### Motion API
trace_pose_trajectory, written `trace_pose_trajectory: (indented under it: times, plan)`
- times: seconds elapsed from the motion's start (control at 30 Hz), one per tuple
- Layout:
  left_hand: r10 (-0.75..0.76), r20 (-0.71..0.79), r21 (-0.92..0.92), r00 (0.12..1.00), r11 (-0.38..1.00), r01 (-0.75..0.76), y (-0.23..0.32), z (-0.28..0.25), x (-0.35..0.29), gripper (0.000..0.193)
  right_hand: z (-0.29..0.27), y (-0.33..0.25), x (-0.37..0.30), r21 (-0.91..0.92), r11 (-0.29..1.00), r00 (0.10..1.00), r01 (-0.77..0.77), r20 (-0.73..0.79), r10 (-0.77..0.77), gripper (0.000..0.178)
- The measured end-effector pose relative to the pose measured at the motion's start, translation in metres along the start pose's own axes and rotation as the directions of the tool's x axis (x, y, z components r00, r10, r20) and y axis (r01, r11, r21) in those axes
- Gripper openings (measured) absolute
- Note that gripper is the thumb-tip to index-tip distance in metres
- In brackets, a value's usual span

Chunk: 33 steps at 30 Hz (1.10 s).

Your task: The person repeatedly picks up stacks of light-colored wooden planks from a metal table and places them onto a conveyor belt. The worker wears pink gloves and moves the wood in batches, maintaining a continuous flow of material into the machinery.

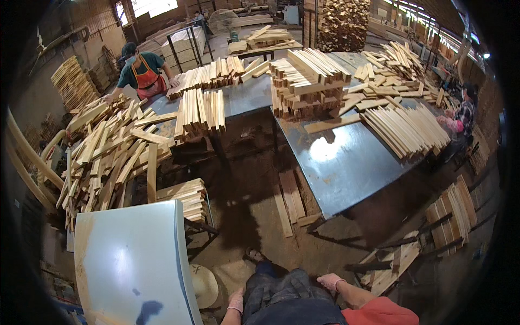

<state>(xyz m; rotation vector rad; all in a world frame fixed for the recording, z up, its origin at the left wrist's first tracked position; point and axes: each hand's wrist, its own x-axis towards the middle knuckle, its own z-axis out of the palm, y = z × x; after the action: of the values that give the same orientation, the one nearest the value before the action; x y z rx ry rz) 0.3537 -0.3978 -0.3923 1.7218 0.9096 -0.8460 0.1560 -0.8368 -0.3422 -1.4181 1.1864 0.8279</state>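
Note:
My left hand [236, 299], in a pale pinkish glove, hangs beside my dark apron [290, 295] with nothing visible in it. It is nearest to a round stool top [203, 286] next to the pale metal table [130, 254]. On the other side, my right hand [329, 281], gloved alike, is held away from the apron. Its fingers look loosely extended and no object shows in them. Ahead to the right, a metal-topped table [346, 173] carries a crossed stack of wood strips [309, 81] and a neat row of strips [406, 130].
A loose heap of wood strips [108, 146] lies at the left, with a co-worker in an orange apron [146, 76] behind it. Another person [463, 116] is at the far right. Boards [290, 197] lie on the floor between the tables. Wood leans on a rack [452, 214].

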Motion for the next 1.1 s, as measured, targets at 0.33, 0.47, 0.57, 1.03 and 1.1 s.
trace_pose_trajectory:
  times: [0.33, 0.47, 0.57, 1.03, 1.1]
  plan:
    - [0.181, 0.237, 0.601, 0.954, 0.744, -0.291, 0.294, 0.063, 0.062, 0.066, -0.07, -0.194, 0.049, 0.388, 0.922, 0.999, 0.001, -0.043, 0.017, 0.017]
    - [0.424, 0.559, 0.638, 0.712, 0.328, -0.697, 0.379, 0.101, 0.135, 0.056, -0.077, -0.304, 0.056, 0.636, 0.77, 0.989, 0.046, 0.078, -0.124, 0.019]
    - [0.449, 0.452, 0.408, 0.771, 0.664, -0.627, 0.449, 0.114, 0.098, 0.051, -0.056, -0.368, 0.046, 0.326, 0.931, 0.986, 0.166, -0.048, -0.159, 0.018]
    - [0.271, 0.558, 0.743, 0.785, 0.259, -0.617, 0.621, 0.102, 0.222, 0.039, -0.147, -0.558, 0.264, -0.077, 0.989, 0.991, 0.128, -0.032, -0.131, 0.035]
    - [0.334, 0.457, 0.69, 0.824, 0.451, -0.566, 0.647, 0.101, 0.237, 0.039, -0.174, -0.623, 0.283, -0.7, 0.467, 0.715, 0.54, 0.088, -0.693, 0.019]
